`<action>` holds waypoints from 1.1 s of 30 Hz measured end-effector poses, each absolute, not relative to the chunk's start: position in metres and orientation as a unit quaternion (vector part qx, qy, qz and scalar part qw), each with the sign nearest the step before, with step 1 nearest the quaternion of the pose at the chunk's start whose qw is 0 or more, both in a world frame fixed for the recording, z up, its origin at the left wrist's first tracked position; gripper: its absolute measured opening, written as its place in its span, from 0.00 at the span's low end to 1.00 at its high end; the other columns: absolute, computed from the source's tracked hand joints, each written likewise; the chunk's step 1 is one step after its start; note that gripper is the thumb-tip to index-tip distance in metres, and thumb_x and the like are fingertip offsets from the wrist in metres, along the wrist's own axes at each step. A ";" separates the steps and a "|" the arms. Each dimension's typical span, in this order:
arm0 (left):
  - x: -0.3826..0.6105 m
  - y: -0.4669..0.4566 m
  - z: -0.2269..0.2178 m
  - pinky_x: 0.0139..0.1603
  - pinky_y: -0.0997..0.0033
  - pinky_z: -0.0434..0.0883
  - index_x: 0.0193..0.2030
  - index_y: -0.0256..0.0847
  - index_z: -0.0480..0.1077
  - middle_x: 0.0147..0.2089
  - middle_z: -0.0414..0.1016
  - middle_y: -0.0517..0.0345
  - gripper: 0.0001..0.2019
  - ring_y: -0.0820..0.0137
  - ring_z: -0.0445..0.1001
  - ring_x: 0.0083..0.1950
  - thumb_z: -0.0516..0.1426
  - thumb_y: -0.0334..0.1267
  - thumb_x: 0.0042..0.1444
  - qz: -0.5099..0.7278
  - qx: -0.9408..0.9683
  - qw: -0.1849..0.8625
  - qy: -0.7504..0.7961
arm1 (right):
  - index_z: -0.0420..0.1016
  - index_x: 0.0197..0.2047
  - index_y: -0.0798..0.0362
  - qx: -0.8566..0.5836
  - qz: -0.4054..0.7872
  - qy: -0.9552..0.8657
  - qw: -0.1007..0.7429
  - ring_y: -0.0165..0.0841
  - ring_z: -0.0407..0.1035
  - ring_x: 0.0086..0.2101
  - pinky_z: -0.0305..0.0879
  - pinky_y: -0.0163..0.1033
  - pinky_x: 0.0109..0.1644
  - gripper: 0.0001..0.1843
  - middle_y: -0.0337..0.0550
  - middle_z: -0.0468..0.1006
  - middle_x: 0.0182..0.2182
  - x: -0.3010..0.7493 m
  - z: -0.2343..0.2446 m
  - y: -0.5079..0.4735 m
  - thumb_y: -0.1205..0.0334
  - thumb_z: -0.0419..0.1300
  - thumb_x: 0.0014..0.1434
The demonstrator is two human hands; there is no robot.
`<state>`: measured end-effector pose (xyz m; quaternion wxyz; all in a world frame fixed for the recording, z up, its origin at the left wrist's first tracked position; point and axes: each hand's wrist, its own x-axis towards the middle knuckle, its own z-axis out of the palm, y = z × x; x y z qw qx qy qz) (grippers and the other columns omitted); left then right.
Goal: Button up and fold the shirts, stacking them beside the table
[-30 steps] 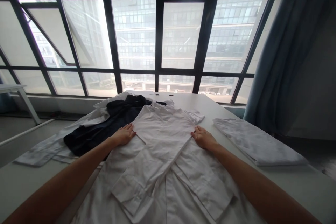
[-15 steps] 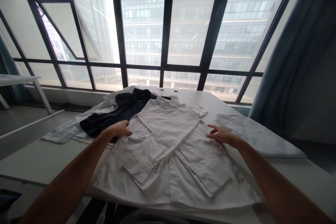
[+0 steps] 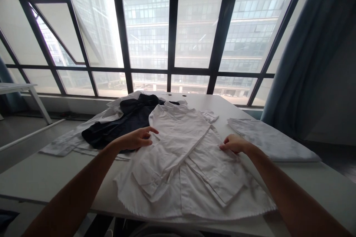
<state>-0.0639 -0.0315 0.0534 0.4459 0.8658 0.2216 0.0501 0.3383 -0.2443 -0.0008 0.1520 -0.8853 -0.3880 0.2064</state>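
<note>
A white long-sleeved shirt [image 3: 178, 126] lies on the table with its collar away from me and its sleeves folded across the body. My left hand [image 3: 139, 139] is at the shirt's left side, index finger and thumb reaching over the cloth; that edge is drawn inward and bunched, and the other fingers are partly hidden. On the opposite side, my right hand [image 3: 235, 143] pinches the cloth near the side edge, thumb and fingers together. The wavy lower hem spreads towards me along the table's front edge.
Left of the shirt lie a dark garment [image 3: 133, 114] and rumpled white clothes [image 3: 62, 142]. A folded white cloth [image 3: 269, 142] rests on the right of the white table [image 3: 300, 181]. Beyond are windows, a blue curtain [image 3: 292, 52] and another table [image 3: 16, 88] at far left.
My left hand has moved right, and the shirt's left edge and hem have come inward with it. My right hand's fingers have closed in on the cloth. The view has shifted slightly.
</note>
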 end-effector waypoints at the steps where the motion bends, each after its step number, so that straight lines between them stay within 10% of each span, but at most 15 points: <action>1: -0.052 -0.038 0.053 0.20 0.80 0.62 0.58 0.41 0.65 0.29 0.62 0.67 0.26 0.79 0.62 0.21 0.58 0.41 0.52 0.042 0.875 0.435 0.211 | 0.72 0.21 0.57 -0.883 0.208 -0.393 0.152 0.30 0.63 0.19 0.56 0.35 0.21 0.17 0.42 0.69 0.17 0.334 0.000 -0.244 0.53 0.70 0.45; 8: 0.016 -0.079 0.037 0.19 0.79 0.62 0.53 0.36 0.66 0.24 0.66 0.67 0.20 0.76 0.66 0.17 0.53 0.30 0.52 -0.012 0.889 0.405 0.211 | 0.71 0.30 0.56 -0.873 0.233 -0.358 0.235 0.28 0.63 0.24 0.57 0.31 0.23 0.08 0.40 0.70 0.24 0.317 0.011 -0.251 0.61 0.64 0.49; 14: 0.031 -0.094 0.004 0.24 0.79 0.58 0.44 0.36 0.72 0.24 0.67 0.65 0.11 0.77 0.66 0.22 0.55 0.29 0.53 0.037 0.914 0.341 0.217 | 0.69 0.44 0.53 -0.792 0.336 -0.375 0.344 0.28 0.65 0.26 0.59 0.30 0.25 0.21 0.39 0.72 0.30 0.320 0.021 -0.264 0.56 0.65 0.48; 25: 0.015 -0.102 0.009 0.27 0.78 0.59 0.43 0.39 0.73 0.23 0.67 0.67 0.10 0.76 0.64 0.24 0.54 0.34 0.56 0.044 0.933 0.319 0.159 | 0.71 0.35 0.53 -0.660 0.236 -0.511 0.498 0.25 0.58 0.22 0.55 0.31 0.26 0.20 0.32 0.66 0.21 0.262 0.027 -0.239 0.46 0.65 0.47; 33: 0.018 -0.100 -0.001 0.27 0.77 0.60 0.44 0.38 0.73 0.24 0.70 0.64 0.10 0.75 0.67 0.25 0.55 0.32 0.55 0.058 0.940 0.311 0.132 | 0.75 0.35 0.55 -0.638 0.163 -0.648 0.382 0.24 0.55 0.22 0.51 0.31 0.26 0.08 0.31 0.63 0.19 0.195 -0.008 -0.207 0.62 0.57 0.54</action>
